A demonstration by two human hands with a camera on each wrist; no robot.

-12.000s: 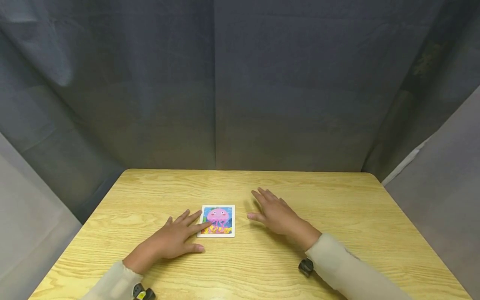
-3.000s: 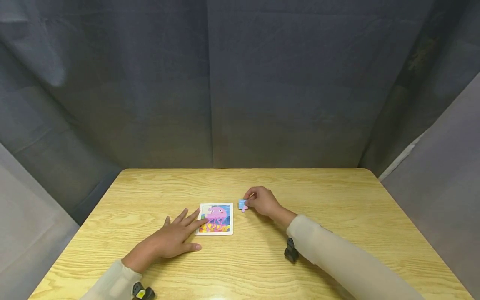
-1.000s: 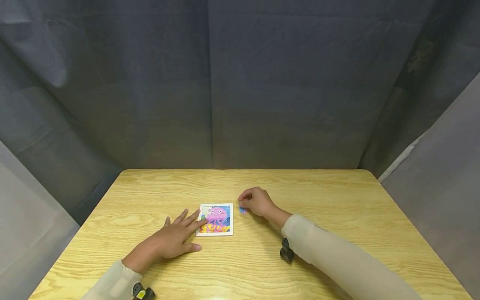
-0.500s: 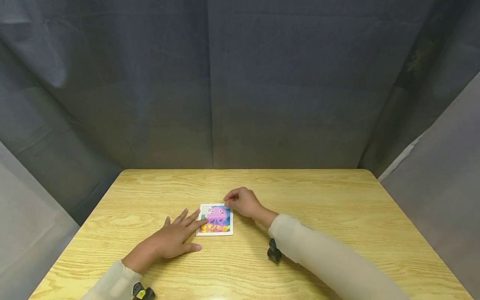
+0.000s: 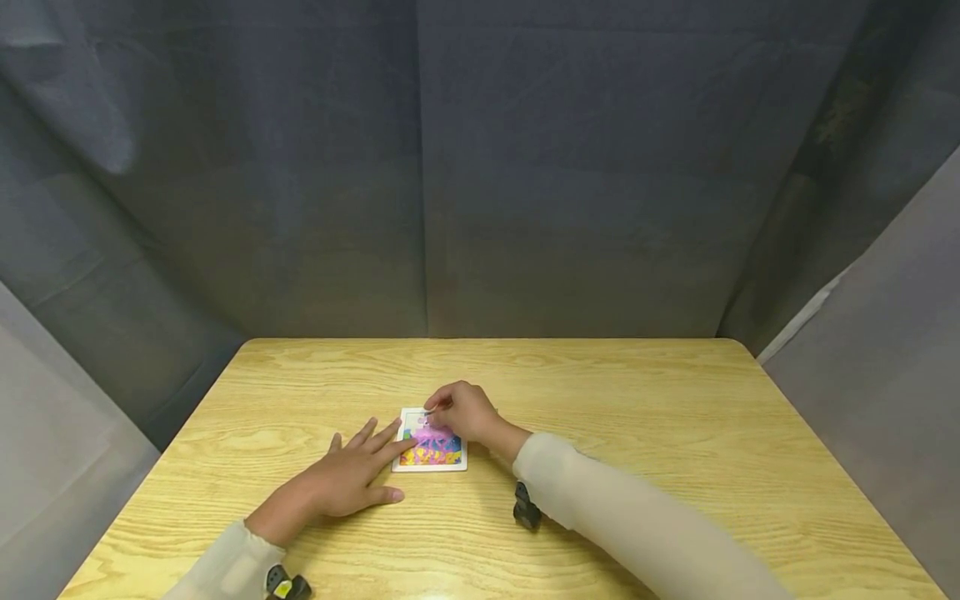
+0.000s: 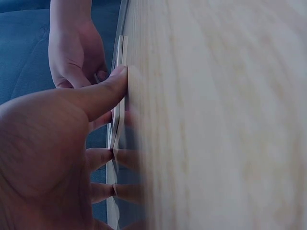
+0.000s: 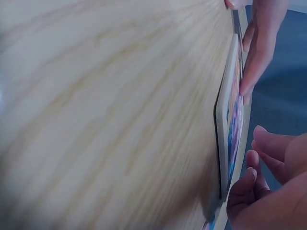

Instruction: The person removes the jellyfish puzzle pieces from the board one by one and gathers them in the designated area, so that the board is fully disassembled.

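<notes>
A small square jigsaw puzzle [image 5: 442,457] in a white frame, picturing a pink jellyfish, lies flat on the table. Its upper left corner shows a pale bare patch. My left hand [image 5: 348,477] rests with fingers spread at the puzzle's left side, one fingertip on the picture. Over the upper part of the puzzle, my right hand [image 5: 465,412] pinches a puzzle piece [image 5: 428,412], mostly hidden by the fingertips. The right wrist view shows the puzzle edge-on, with the curled right fingers [image 7: 244,184] close to its face.
In the right wrist view, a bit of blue and pink [image 7: 208,225], perhaps another puzzle piece, shows on the table by the frame's near end. The wooden table [image 5: 637,392] ends at a dark curtain [image 5: 570,167] behind. Dark wrist cameras [image 5: 527,507] sit under both sleeves.
My right hand has moved left from beside the puzzle to over its upper part, carrying the blue piece. Earlier, the picture was whole, without the bare patch. My left hand stays put.
</notes>
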